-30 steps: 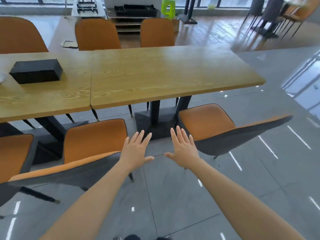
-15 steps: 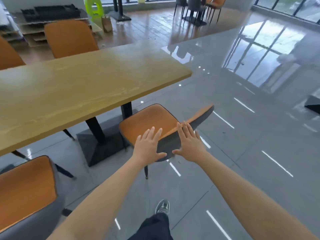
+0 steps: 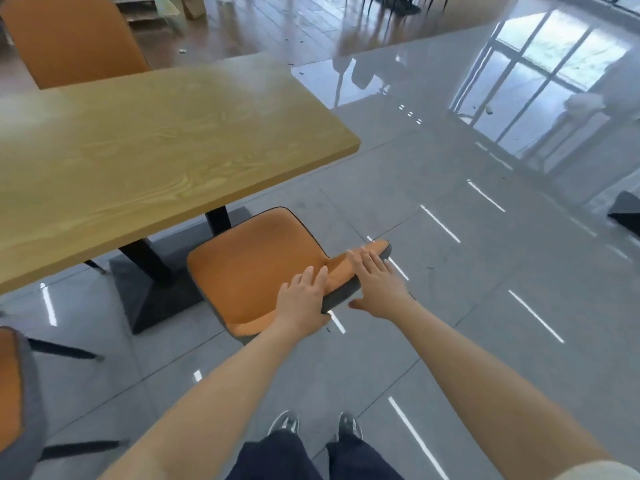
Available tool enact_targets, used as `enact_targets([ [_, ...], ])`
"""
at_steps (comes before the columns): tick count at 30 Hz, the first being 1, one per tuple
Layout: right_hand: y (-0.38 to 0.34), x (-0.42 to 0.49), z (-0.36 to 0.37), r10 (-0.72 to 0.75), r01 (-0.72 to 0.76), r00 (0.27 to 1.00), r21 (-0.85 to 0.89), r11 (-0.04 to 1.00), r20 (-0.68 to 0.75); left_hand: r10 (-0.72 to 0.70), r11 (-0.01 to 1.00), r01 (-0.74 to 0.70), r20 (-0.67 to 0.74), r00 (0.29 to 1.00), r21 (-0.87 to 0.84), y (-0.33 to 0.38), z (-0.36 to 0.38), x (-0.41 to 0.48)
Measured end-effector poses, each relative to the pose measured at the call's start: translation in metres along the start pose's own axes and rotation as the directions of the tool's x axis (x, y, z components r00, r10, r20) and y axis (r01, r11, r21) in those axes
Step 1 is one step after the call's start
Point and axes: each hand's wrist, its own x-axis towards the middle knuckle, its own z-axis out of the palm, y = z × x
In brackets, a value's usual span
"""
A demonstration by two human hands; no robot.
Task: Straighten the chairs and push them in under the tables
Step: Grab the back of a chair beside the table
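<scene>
2 hands (image 3: pixel 341 292) on chair (image 3: pixel 256 268) backrest; chair legs hidden.

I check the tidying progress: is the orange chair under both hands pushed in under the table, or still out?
Still out. The orange chair has its whole seat clear of the table edge, with left hand and right hand on its backrest.

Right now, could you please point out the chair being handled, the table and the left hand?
chair (image 3: pixel 249 268), head view, orange seat.
table (image 3: pixel 156 161), head view, bare wooden top.
left hand (image 3: pixel 303 299), head view, back of hand.
</scene>
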Motion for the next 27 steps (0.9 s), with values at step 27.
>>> enact_targets([
  [27, 0.001, 0.01, 0.031, -0.535, 0.546, 0.838, -0.192, 0.816, 0.111, -0.351, 0.935, 0.353, -0.044, 0.935, 0.044, -0.019, 0.045, -0.078],
])
